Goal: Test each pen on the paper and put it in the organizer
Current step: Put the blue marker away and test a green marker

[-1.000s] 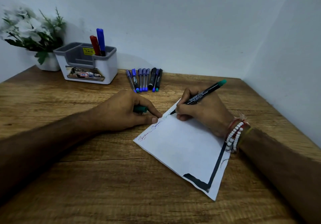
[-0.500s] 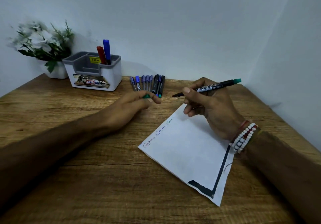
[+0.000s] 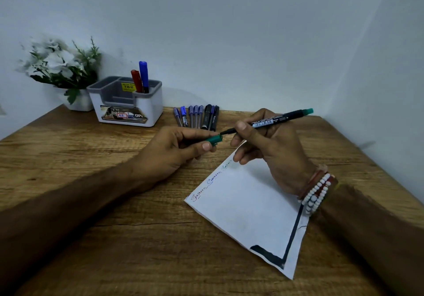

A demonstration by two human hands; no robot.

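My right hand [image 3: 270, 151] grips a black marker with a green end [image 3: 275, 118], lifted above the white paper [image 3: 247, 208], its tip pointing left. My left hand [image 3: 174, 153] pinches the green cap [image 3: 214, 140], whose open end sits just left of the marker tip. The paper carries three scribbled words along its upper left edge. A grey and white organizer [image 3: 128, 107] at the back left holds a red pen [image 3: 135, 81] and a blue pen [image 3: 144, 76]. Several pens [image 3: 197, 117] lie in a row on the table behind my left hand.
A white pot of white flowers [image 3: 62, 70] stands left of the organizer by the wall. The wooden table [image 3: 114, 238] fits into a corner, with walls behind and on the right. A beaded bracelet [image 3: 315, 194] circles my right wrist.
My right hand lifted the marker off the paper after writing. My left hand rose from the paper's edge with the cap, and cap and tip have come close together.
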